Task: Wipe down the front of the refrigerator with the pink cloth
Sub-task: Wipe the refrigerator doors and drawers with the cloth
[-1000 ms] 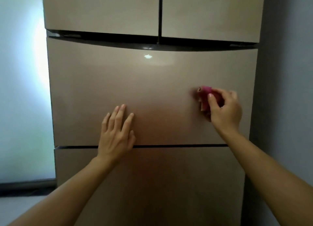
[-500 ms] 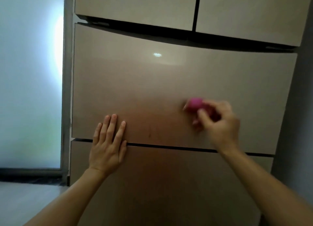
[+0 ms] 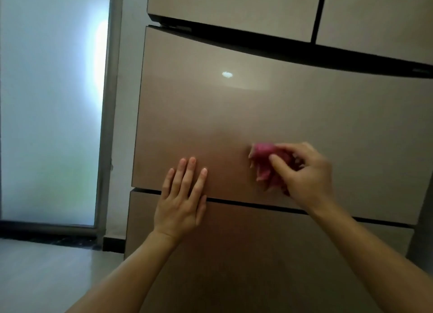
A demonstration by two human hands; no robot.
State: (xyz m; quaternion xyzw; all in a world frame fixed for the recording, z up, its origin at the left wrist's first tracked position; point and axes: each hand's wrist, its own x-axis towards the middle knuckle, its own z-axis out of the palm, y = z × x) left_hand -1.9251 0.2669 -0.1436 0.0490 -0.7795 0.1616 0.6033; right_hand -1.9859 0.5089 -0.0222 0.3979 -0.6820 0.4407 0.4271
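The refrigerator fills most of the view, a glossy beige-gold front with two upper doors and wide drawers below, split by dark gaps. My right hand grips a bunched pink cloth and presses it against the lower middle of the large drawer front. My left hand lies flat on the fridge with fingers spread, its palm across the dark gap between the two drawers, left of the cloth. Part of the cloth is hidden under my right fingers.
A frosted glass door with a grey frame stands left of the fridge, bright light behind it. A pale floor shows at lower left. A grey wall borders the fridge at the right.
My right hand has dragged the pink cloth leftward and down across the drawer front. The view has swung left, so the fridge sits further right. My left hand stays pressed flat.
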